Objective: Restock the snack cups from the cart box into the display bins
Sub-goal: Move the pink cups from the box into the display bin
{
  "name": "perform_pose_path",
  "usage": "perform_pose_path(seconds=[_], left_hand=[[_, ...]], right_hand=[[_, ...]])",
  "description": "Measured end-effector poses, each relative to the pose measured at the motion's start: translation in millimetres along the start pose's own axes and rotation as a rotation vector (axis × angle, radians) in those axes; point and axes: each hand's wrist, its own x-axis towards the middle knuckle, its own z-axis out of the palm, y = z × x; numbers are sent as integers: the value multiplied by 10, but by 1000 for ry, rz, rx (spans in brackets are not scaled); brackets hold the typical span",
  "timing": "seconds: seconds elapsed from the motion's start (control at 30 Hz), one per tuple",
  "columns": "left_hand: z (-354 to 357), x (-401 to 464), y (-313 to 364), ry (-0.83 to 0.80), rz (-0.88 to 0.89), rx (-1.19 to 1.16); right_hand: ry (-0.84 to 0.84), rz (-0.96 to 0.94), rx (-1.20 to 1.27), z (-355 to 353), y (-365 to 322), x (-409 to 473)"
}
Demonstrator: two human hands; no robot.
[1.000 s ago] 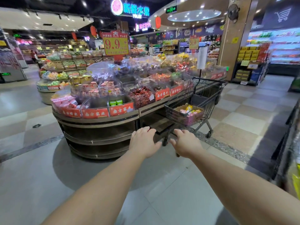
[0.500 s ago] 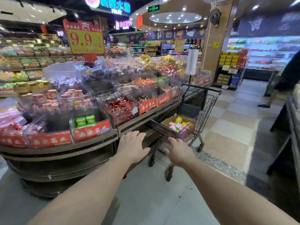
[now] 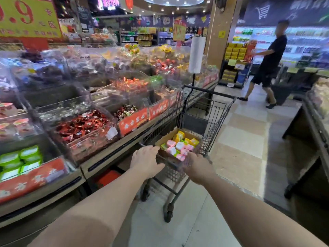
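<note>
Just beyond my 2 hands, the cart [image 3: 204, 111] stands beside the display table [image 3: 114, 154], its near rim at my fingertips. My left hand [image 3: 145, 162] is spread flat, fingers straight, over the rim's left end and grips nothing. My right hand [image 3: 197, 169] reaches the rim's right end; its fingers are hidden behind the knuckles, so I cannot tell whether they grip the rim. Directly ahead of both hands, the cardboard box [image 3: 167, 136] sits inside the cart, packed with pink, yellow and green snack cups [image 3: 179, 145]. To the left of my left hand lie the display bins [image 3: 83, 129]; one near bin holds a few green packs [image 3: 19, 161]. By my reading, restocking has not begun: no cup is in hand, the whole box is left to unload.
</note>
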Motion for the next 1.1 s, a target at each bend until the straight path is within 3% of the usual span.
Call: perform_pose_path(seconds=[0.23, 0.6, 0.83, 1.1], left_hand=[[257, 1416, -47, -66, -71, -59], [1164, 3436, -655, -232, -139, -158], [1692, 4559, -894, -405, -174, -208], [2450, 5143, -978, -568, -265, -318]], right_hand=[[-64, 22, -44, -204, 544, 1674], [-208, 53, -67, 372, 649, 3750], [-326, 159, -3, 695, 739, 4746], [-501, 219, 21, 1318, 1053, 5444]])
